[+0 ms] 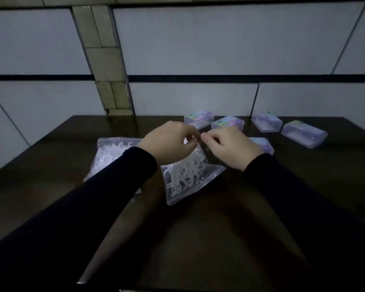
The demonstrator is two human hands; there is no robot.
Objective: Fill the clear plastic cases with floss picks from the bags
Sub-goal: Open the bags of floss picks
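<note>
The left hand (170, 142) and right hand (230, 147) meet over the middle of the table (230, 218), fingers curled, each pinching the top edge of a clear bag (190, 178) at the point where their fingertips nearly touch. The bag stands tilted, its bottom corner resting on the tabletop, and it is a soft, glossy zip pouch holding a bundle of thin white floss picks (185, 171) with curved heads. Both arms wear dark sleeves (118, 186). Just to the left, partly under the left forearm, a second bag (112, 152) of the same film lies flat, also full of white picks. Beyond the hands, toward the table's far edge and to the right, five small rectangular cases (304, 133) of clear hard plastic sit apart from one another; one lies just behind the right hand. Each case carries a pale coloured label on top, too blurred to read. The table is dark, smooth and faintly reflective. Behind it stand pale wall panels (198, 43) with dark horizontal strips.
</note>
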